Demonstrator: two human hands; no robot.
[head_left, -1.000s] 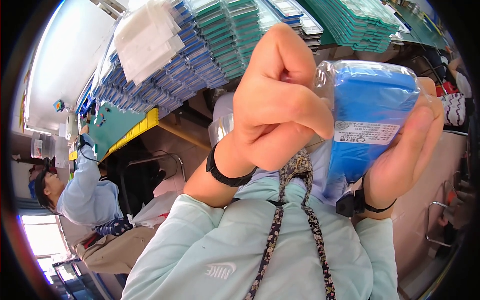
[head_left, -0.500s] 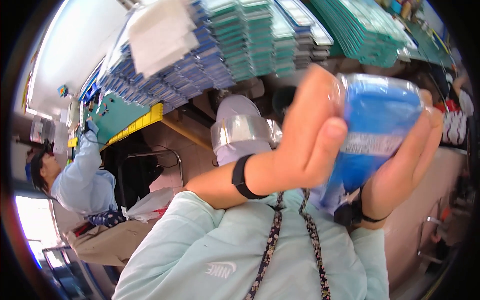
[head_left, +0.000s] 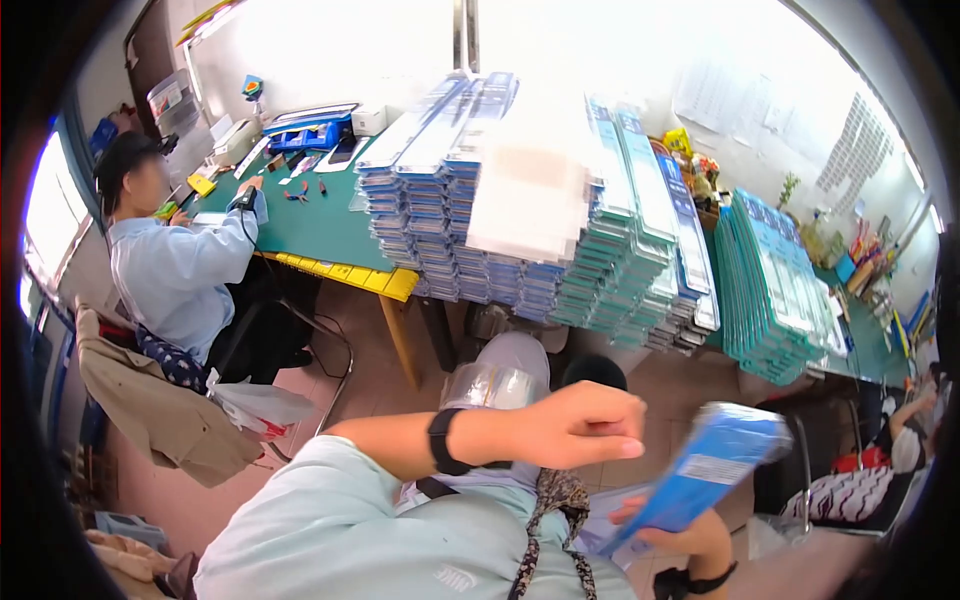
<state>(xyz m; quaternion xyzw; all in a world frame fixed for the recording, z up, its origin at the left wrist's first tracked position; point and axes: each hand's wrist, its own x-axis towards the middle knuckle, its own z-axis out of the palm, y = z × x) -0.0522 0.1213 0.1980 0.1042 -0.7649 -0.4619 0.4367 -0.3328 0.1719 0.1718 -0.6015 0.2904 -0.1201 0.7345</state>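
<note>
My right hand (head_left: 690, 540), low on the right, grips the lower end of a long blue packet (head_left: 705, 475) in clear plastic wrap, with a white label on its side. The packet tilts up and away to the right. My left hand (head_left: 590, 425) is apart from it, over my lap, with fingers curled in and the thumb along them; whether anything is inside is hidden. A shiny, see-through band (head_left: 490, 385) lies across my knee, just beyond the left forearm.
Tall stacks of flat blue packages (head_left: 430, 215) and green packages (head_left: 770, 290) fill the green table (head_left: 310, 220), with whitish sheets (head_left: 530, 205) on top. A co-worker (head_left: 180, 260) sits at the left. Beside that seat hang a tan jacket (head_left: 150, 385) and a white plastic bag (head_left: 255, 405).
The view has tipped up toward the table and wall. Both hands were on the blue packet; the left has come off it, and the right has lowered with it.
</note>
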